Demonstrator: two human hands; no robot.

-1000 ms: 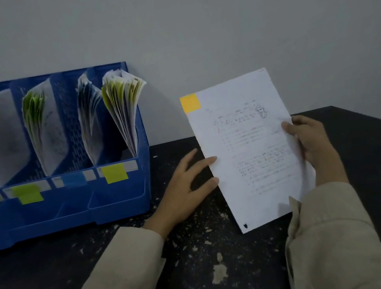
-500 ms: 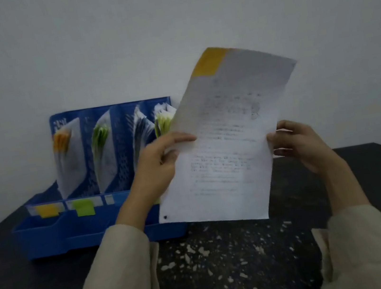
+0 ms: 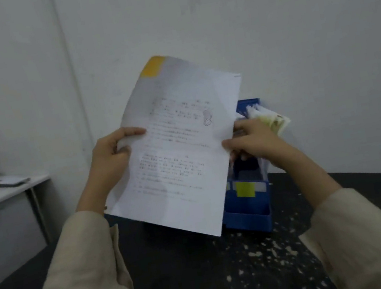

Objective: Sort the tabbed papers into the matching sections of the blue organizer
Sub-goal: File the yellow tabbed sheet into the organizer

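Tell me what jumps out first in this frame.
A white printed sheet with an orange tab at its top corner fills the centre, held up by the left hand and right hand at its edges. Behind it at right, the blue organizer shows a yellow-green label.

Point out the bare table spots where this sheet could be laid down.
Bare dark table lies between the two sleeves, in front of the held sheet and left of the blue organizer. Right of the organizer is another dark strip. Pale flecks litter the area before the organizer.
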